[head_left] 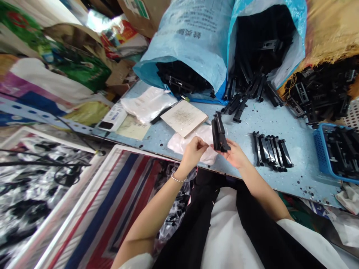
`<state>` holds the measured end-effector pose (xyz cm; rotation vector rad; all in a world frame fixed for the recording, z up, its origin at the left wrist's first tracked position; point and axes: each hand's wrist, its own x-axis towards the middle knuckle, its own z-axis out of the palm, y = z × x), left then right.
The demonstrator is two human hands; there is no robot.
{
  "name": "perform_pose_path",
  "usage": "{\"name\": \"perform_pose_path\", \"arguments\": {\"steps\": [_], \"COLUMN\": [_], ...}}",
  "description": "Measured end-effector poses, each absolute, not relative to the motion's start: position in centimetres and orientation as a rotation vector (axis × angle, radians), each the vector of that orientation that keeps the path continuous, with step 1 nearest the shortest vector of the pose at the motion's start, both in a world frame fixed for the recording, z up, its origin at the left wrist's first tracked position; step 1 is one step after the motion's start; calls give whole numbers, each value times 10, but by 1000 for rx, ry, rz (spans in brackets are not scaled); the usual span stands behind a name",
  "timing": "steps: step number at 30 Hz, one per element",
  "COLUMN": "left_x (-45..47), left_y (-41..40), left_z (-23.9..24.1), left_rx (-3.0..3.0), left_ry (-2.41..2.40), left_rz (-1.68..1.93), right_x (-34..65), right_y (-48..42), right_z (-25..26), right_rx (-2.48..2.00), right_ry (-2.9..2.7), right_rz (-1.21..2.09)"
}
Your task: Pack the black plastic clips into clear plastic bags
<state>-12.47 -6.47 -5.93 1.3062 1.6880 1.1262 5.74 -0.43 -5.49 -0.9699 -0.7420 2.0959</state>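
Note:
My right hand (235, 154) grips a small bunch of long black plastic parts (218, 130), held upright above the table's front edge. Close by on the left, the fingers of my left hand (195, 151) are pinched together; what is between them, if anything, is too small to make out. Beneath the hands lies a pile of thin white plastic bags (175, 143), partly covered by a square, speckled board (184, 117). A row of several similar black parts (271, 149) is laid side by side on the blue table (241, 164), right of my right hand.
Along the back, two blue sacks (193, 33) (300, 26) and a yellow woven sack (331, 33) spill black parts. A blue basket (316, 149) of parts stands at the right. Left of the table, a striped, white-framed bin (112, 209) holds bagged pieces.

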Motion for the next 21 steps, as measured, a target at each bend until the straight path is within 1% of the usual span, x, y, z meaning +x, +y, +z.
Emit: {"name": "perform_pose_path", "arguments": {"steps": [4, 6, 10, 13, 17, 21], "left_x": [-135, -141, -143, -130, -101, -86], "left_y": [-76, -75, -67, -75, -100, -117], "left_z": [-39, -33, -32, -30, -30, -29], "left_rx": [1958, 2045, 1990, 2008, 2170, 2142], "left_ry": [1932, 1938, 1826, 1766, 1494, 1343], "left_rz": [750, 662, 791, 845, 860, 898], "right_x": [68, 85, 117, 115, 86, 68], "right_y": [-6, -17, -50, -62, -51, -47], "right_z": [-58, -53, -52, -66, -81, -71], "right_rx": [-1025, -976, -858, -858, -901, -1007], "right_ry": [-741, -756, -745, -595, -611, -1022], "right_rz": [1997, 2099, 2507, 2615, 2513, 2206]}}
